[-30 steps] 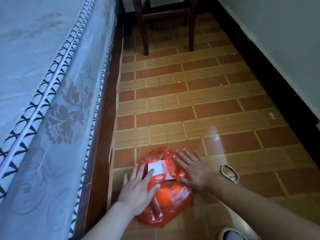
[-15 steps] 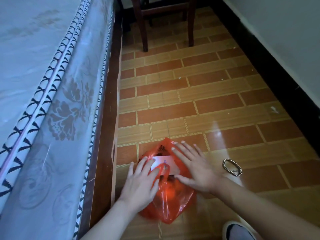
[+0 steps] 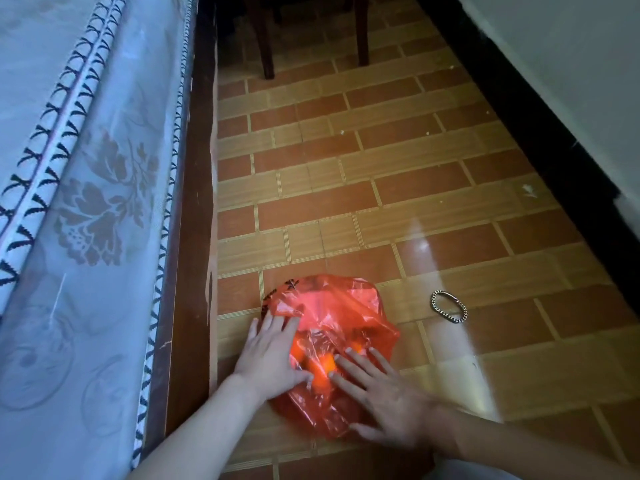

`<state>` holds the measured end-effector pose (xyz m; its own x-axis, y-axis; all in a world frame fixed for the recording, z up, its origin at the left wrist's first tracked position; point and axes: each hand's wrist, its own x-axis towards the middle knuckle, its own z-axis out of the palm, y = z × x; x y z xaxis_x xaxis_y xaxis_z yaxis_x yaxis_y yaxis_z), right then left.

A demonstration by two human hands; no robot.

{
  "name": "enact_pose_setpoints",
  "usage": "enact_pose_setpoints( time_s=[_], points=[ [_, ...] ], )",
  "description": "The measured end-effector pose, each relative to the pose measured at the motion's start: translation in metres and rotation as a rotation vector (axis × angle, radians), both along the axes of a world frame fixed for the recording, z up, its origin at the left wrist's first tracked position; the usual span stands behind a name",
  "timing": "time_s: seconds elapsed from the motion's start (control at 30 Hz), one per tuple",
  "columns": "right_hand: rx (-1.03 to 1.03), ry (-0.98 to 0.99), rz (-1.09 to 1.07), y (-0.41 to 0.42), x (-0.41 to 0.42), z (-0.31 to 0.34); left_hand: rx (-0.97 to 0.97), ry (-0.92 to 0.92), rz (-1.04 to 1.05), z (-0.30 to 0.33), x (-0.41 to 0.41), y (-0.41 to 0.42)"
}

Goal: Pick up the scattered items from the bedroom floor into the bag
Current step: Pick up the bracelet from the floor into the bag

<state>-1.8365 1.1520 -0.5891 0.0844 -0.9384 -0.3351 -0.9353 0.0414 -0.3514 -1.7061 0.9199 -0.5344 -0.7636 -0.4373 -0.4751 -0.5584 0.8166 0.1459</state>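
- The fingers [image 3: 273,329] of the left hand [image 3: 268,358] lie straight and slightly spread, flat on the near-left side of the thin red translucent plastic bag [image 3: 332,344]; they press rather than grip.
- The fingers [image 3: 356,365] of the right hand [image 3: 388,400] are likewise straight and spread, palm down on the near-right part of the bag, pinching nothing.
- Between the two hands, bright orange shapes [image 3: 323,367] show through the film. These look like things already inside, though what they are cannot be told.
- The bag lies slumped on the brown-and-tan tiled floor [image 3: 381,174], just beside the dark wooden bed frame [image 3: 195,237] on the left. Whether its mouth is open cannot be told.
- To the right of the bag, apart from it and touched by neither hand, a silver metal chain bracelet [image 3: 449,305] lies flat on the tiles.
- Further off, dark wooden chair legs [image 3: 266,46] stand at the far end, a pale floral bed cover [image 3: 86,202] hangs at the left, and a black skirting board [image 3: 554,161] runs along the right wall.
- Judging by this, the task is well along but not finished: some items seem bagged, and the bracelet is the one loose thing still visibly left to collect.
- Only small pale specks remain elsewhere on the floor, too small to identify.
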Motion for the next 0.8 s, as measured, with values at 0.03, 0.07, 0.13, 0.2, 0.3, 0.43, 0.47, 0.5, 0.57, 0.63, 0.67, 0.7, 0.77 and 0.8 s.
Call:
enact_pose_setpoints(
  time_s=[0.03, 0.07, 0.13, 0.2, 0.3, 0.43, 0.47, 0.5, 0.57, 0.63, 0.67, 0.7, 0.77, 0.8],
  points=[
    [-0.009, 0.008, -0.004, 0.005, 0.003, -0.001, 0.015, 0.009, 0.013, 0.000, 0.000, 0.000],
    [-0.013, 0.010, -0.013, 0.011, 0.005, -0.001, 0.029, 0.013, 0.019, 0.000, -0.001, 0.001],
    [-0.032, 0.000, -0.003, 0.021, 0.011, -0.001, 0.052, 0.025, 0.003, 0.000, -0.001, 0.002],
    [-0.120, -0.008, 0.023, 0.027, 0.015, 0.001, 0.061, 0.060, -0.020, 0.002, -0.002, 0.003],
    [-0.288, -0.005, -0.035, 0.013, 0.009, 0.016, 0.044, 0.102, -0.051, 0.008, -0.003, 0.003],
    [-0.233, 0.094, -0.062, -0.023, -0.026, 0.021, 0.011, 0.018, -0.118, 0.011, -0.004, 0.015],
    [-0.191, 0.129, -0.050, -0.030, -0.040, 0.016, 0.028, -0.032, -0.145, 0.010, -0.004, 0.021],
    [-0.143, 0.158, -0.042, -0.036, -0.055, 0.010, 0.046, -0.083, -0.182, 0.008, -0.005, 0.026],
    [-0.079, 0.182, -0.069, -0.048, -0.082, 0.003, 0.053, -0.158, -0.250, 0.004, -0.004, 0.031],
    [-0.016, 0.198, -0.082, -0.059, -0.108, 0.002, 0.032, -0.163, -0.293, 0.002, -0.003, 0.030],
    [0.039, 0.221, -0.071, -0.063, -0.118, 0.002, 0.026, -0.141, -0.306, 0.001, -0.002, 0.028],
    [0.080, 0.244, -0.066, -0.065, -0.127, 0.002, 0.030, -0.114, -0.310, 0.001, -0.001, 0.026],
    [0.111, 0.227, -0.086, -0.069, -0.138, 0.002, 0.058, -0.079, -0.323, 0.003, 0.001, 0.023],
    [0.129, 0.204, -0.099, -0.070, -0.143, -0.001, 0.070, -0.073, -0.340, 0.005, 0.003, 0.021]
  ],
)
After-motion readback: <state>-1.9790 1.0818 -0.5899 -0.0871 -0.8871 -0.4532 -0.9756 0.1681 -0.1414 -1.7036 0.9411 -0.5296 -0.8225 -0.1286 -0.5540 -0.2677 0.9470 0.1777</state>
